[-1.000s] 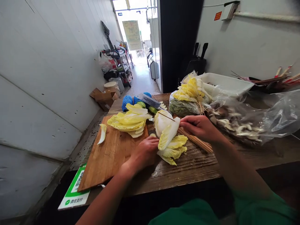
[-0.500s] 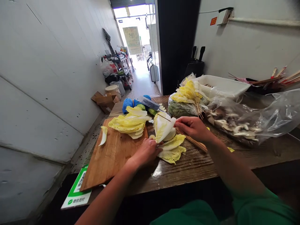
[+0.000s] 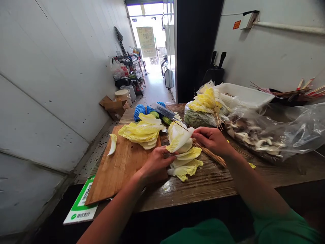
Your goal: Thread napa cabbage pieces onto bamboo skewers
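Note:
My left hand (image 3: 158, 159) pinches the lower edge of a pale yellow napa cabbage leaf (image 3: 179, 137). Closed at the leaf's right end, my right hand (image 3: 212, 140) holds a thin bamboo skewer (image 3: 181, 126); its dark tip sticks out past the leaf on the left, and the rest is hidden by leaf and fingers. Below the held leaf, more cabbage leaves (image 3: 186, 167) lie on the wooden table. A pile of napa leaves (image 3: 141, 132) rests at the far end of the cutting board (image 3: 119, 173), with a single narrow piece (image 3: 112, 144) at its left edge.
A knife (image 3: 166, 112) lies behind the leaves, by blue-netted produce (image 3: 139, 112). A bundle of skewers (image 3: 213, 157) is under my right hand. Skewered cabbage (image 3: 207, 100), a bag of mushrooms (image 3: 256, 137) and a white tub (image 3: 247, 95) stand to the right.
My left hand has lifted slightly from beside the leaf's bottom to its lower edge. The right hand keeps its grip on the skewer; the view has shifted a little.

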The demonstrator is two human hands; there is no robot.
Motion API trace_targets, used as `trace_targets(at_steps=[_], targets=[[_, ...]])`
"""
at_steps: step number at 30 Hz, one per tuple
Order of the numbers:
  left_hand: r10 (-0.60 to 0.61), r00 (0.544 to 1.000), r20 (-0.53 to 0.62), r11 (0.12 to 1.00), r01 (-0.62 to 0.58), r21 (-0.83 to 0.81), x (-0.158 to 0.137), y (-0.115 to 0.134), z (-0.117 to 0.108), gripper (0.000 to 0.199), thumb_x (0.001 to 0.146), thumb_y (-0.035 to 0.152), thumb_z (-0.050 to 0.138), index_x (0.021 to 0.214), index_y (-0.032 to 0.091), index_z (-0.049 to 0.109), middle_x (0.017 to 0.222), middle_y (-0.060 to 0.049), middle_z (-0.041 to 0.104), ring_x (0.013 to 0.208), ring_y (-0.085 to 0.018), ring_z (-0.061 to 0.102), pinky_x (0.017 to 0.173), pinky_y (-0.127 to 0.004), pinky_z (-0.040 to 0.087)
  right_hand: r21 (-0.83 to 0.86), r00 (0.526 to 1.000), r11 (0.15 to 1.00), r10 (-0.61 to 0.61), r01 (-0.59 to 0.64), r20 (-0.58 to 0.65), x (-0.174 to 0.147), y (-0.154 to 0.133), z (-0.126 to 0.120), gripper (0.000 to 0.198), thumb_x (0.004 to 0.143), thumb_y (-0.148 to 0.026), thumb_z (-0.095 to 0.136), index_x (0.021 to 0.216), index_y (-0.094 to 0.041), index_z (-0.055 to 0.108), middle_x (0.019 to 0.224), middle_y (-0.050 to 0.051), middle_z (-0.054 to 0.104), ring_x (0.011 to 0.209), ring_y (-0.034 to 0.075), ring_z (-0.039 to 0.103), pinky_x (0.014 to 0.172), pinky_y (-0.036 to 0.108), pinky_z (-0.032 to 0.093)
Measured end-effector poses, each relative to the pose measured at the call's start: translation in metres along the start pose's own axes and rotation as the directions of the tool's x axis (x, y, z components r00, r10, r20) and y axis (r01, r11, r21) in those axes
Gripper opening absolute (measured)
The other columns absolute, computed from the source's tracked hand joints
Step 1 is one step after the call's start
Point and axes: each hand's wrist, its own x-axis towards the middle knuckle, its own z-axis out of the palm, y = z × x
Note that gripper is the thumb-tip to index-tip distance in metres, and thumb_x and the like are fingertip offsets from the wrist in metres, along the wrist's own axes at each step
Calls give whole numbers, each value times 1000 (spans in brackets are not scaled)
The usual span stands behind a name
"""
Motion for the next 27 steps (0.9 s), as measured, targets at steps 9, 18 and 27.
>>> trace_targets(at_steps=[9, 18, 27], targets=[[-110, 993, -33, 957, 97, -273, -4, 10, -3, 25, 74, 34, 63, 87, 15, 72, 84, -5, 72, 80, -20, 63, 75, -29, 47, 45, 1000, 999, 6, -4, -24, 1, 0, 2, 22, 84, -32, 52, 79, -13, 61, 53, -5, 42, 47, 7, 35, 42, 20, 27], [-210, 974, -83, 902, 160, -400, -3, 15, 15, 28, 67, 37, 69, 79, 12, 71, 72, -7, 70, 61, -15, 61, 63, -28, 50, 166, 985, 986, 51, -22, -167, 0, -7, 5, 27, 80, -40, 56, 79, -13, 60, 49, -6, 42, 43, 7, 33, 39, 21, 26], [-230, 942, -245, 721, -4, -693, -9, 23, 3, 20, 73, 34, 65, 79, 16, 60, 77, -2, 69, 69, -15, 63, 71, -33, 51, 219, 959, 976, 58, 5, -279, -1, -5, 2, 23, 79, -38, 59, 78, -15, 60, 50, -5, 45, 43, 7, 34, 39, 21, 25]])
